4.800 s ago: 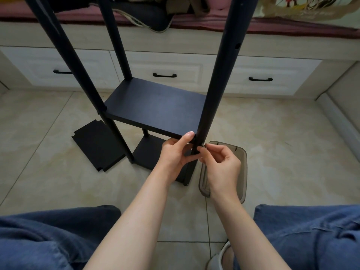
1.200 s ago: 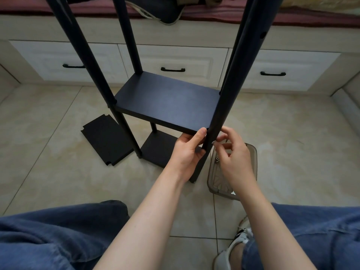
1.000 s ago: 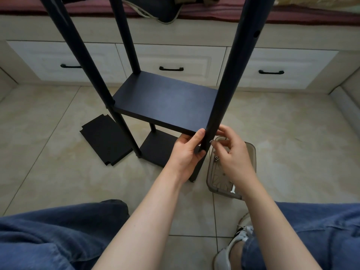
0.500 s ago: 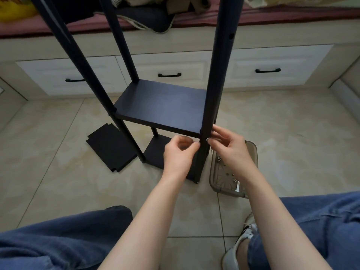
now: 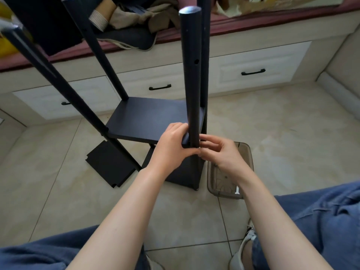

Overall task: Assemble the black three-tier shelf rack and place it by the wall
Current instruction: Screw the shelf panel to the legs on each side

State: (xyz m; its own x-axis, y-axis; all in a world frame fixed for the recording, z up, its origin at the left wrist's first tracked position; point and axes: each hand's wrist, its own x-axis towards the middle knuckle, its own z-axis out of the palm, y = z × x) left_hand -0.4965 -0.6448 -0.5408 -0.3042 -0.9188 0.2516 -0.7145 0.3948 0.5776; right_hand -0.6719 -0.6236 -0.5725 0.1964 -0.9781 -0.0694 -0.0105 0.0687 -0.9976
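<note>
Black post (image 5: pixel 191 75) — between left hand (image 5: pixel 171 147) and right hand (image 5: pixel 222 152)

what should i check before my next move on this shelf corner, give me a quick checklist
1. Middle shelf corner held to the near post: ok, left hand grips it.
2. Fastener seated in the post: cannot tell, right hand fingers pinch it and mostly hide it.
3. Spare parts in reach: ok, tray sits by the right hand.
4. Third tier fitted: not ok, loose panel lies on the floor.
5. Upper hole in the post free: ok.
</note>
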